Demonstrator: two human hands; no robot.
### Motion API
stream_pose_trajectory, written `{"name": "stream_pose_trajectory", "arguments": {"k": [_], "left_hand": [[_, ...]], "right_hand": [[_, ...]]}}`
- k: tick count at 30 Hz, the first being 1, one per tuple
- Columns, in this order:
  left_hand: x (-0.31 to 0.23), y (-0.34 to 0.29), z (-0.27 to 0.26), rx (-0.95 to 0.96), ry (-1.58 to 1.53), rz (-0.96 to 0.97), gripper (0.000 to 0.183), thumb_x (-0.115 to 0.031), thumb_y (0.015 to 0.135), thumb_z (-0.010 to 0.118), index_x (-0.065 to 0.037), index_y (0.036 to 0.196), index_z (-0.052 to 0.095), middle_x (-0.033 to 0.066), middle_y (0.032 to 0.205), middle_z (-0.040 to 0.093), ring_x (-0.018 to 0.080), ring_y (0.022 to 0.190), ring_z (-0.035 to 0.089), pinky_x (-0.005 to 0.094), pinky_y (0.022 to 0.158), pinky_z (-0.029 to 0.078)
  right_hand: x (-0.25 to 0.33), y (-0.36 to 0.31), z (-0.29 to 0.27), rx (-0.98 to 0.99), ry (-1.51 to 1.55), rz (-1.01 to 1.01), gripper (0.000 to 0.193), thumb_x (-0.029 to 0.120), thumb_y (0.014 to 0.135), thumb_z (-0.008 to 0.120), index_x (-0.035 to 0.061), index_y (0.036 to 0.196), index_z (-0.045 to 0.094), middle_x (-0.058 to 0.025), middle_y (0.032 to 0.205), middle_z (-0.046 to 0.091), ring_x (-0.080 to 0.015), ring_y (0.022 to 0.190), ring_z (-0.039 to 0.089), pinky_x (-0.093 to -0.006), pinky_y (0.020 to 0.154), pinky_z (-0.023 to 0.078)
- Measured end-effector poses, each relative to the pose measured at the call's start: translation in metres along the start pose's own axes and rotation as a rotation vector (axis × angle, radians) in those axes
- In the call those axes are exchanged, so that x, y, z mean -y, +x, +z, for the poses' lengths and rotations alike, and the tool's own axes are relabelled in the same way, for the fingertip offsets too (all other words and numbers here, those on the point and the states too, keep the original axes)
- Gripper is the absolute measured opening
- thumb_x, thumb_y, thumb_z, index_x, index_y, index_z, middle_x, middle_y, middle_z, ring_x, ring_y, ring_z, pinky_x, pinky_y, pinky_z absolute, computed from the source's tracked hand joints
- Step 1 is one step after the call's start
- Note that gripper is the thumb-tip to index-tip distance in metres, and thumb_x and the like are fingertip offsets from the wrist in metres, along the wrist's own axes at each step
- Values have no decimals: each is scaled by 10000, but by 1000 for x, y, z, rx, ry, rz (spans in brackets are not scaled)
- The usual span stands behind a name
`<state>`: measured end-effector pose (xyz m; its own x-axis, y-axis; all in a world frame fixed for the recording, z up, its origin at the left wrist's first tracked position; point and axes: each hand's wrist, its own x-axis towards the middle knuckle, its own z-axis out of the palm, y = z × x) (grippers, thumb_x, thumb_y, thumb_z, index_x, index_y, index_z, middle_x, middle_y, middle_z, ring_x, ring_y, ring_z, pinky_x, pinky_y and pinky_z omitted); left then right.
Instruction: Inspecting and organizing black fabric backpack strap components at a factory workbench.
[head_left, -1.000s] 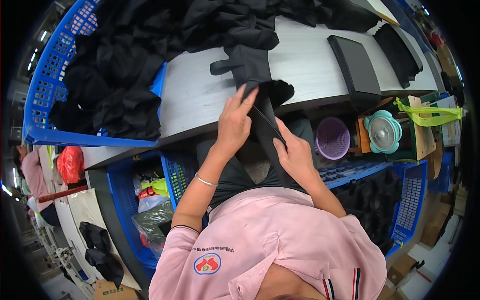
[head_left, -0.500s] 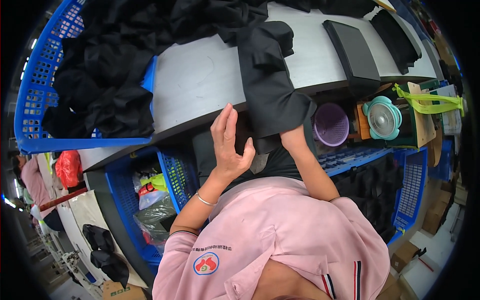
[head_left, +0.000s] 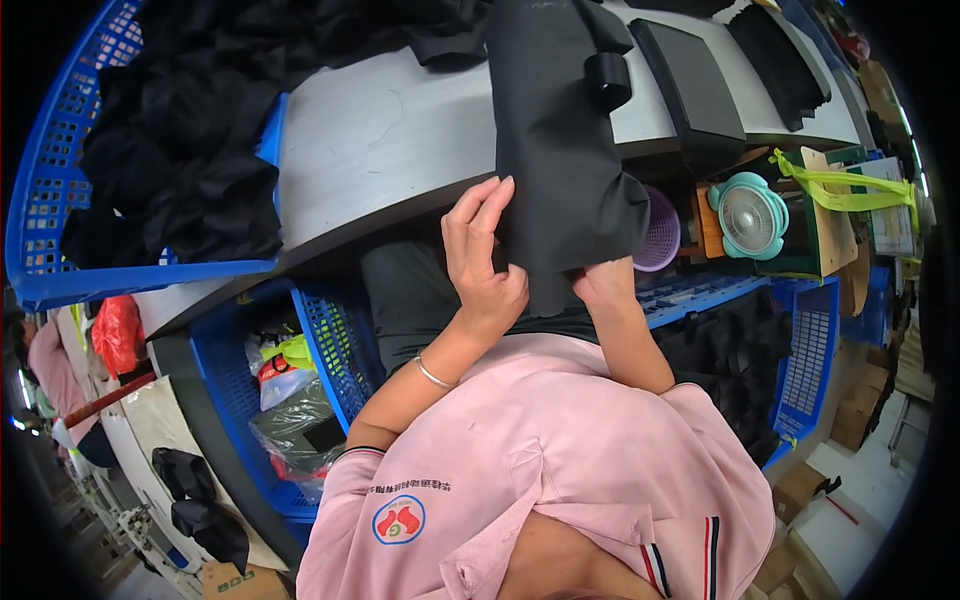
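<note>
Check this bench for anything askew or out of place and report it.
Nothing looks damaged or spilled. The black fabric piece hangs over the table edge, pulled down by the left hand and right hand; loose black garments overflow the blue crate.

A long piece of black, matte woven fabric (head_left: 560,150) lies stretched across the pale grey table top and hangs over its near edge. Its upper end reaches the heap of dark cloth at the far side. A short black strap loop (head_left: 607,78) sits on its right part. The lower end drapes down in soft folds, its hem ragged and bunched at the bottom.
</note>
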<state>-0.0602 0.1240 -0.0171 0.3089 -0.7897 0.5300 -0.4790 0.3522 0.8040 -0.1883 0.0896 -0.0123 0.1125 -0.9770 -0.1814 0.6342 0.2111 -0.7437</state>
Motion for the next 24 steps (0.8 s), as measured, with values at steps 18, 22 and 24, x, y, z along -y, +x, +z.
{"name": "stream_pose_trajectory", "arguments": {"k": [18,22,24], "left_hand": [[-16,3,9,-47,-129,13,727,242,628,500,-65,1260,683,70,1137,600,139,920,571,236,662,454],[-19,1,7,-21,-113,8,716,245,626,546,-60,1259,685,96,1155,577,164,873,603,268,737,525],[-19,1,6,-27,-130,0,722,244,619,543,-62,1257,687,97,1155,578,166,877,603,270,738,526]], "right_hand": [[-18,24,-14,101,233,45,391,241,950,636,3,1255,582,-121,1175,659,-218,998,678,-346,852,593],[-20,27,-19,76,240,72,387,257,950,623,5,1241,588,-122,1154,664,-219,986,681,-350,837,596],[-20,27,-20,178,228,85,417,250,977,596,34,1328,529,-108,1231,632,-220,1074,642,-369,933,549]]}}
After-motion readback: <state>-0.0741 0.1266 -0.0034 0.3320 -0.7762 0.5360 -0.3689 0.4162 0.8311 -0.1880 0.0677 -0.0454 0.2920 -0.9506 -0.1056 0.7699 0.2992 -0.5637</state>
